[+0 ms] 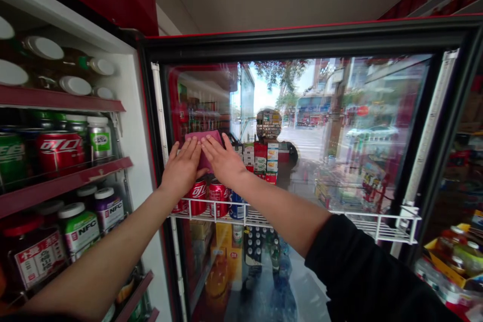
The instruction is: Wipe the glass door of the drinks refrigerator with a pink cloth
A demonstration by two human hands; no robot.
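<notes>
Both my hands press a pink cloth flat against the inside of the open fridge door's glass, near its hinge side. My left hand lies open with its fingers stretched over the cloth's left part. Beside it, my right hand is spread flat over the cloth's right part. Just under my hands, red cans stand in the white wire door rack.
To the left, the open fridge has red shelves with cans and NFC bottles. The door's black frame runs along the top. Bottled goods in a yellow box sit at the far right.
</notes>
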